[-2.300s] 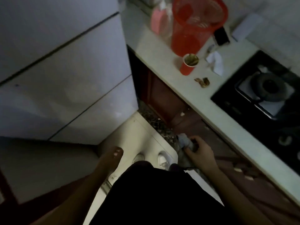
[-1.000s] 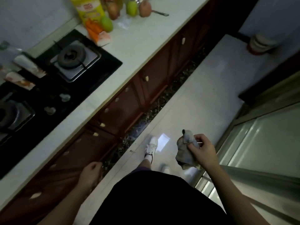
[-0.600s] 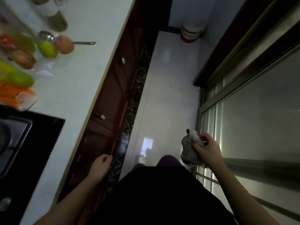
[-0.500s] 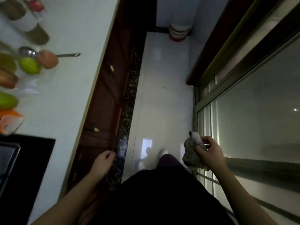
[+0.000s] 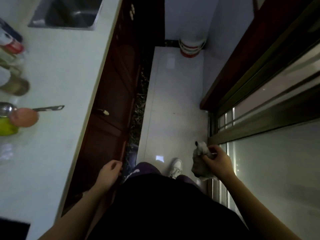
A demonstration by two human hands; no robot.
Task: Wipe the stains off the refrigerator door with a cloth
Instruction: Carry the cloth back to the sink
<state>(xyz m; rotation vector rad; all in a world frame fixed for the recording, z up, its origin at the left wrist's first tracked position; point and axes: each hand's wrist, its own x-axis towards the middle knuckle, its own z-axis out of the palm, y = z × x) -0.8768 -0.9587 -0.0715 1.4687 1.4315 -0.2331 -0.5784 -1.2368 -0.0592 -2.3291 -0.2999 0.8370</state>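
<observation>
Gripping a bunched grey cloth [image 5: 201,151], the right hand [image 5: 219,161] hangs beside the glass door [image 5: 277,170]; the left hand [image 5: 110,172] hangs loosely curled, holding nothing, by the bench [image 5: 57,70].

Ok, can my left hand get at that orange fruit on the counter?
Probably yes: the left hand hangs empty by the cabinet front, and the countertop between it and the orange fruit is bare.

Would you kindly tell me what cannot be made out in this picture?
- refrigerator door: out of the head view; stains unseen.
- cloth: bunched, partly hidden by the right hand.
- bottles: blurred, cut off by the left edge.
- green fruit: cut off by the left edge.
</observation>
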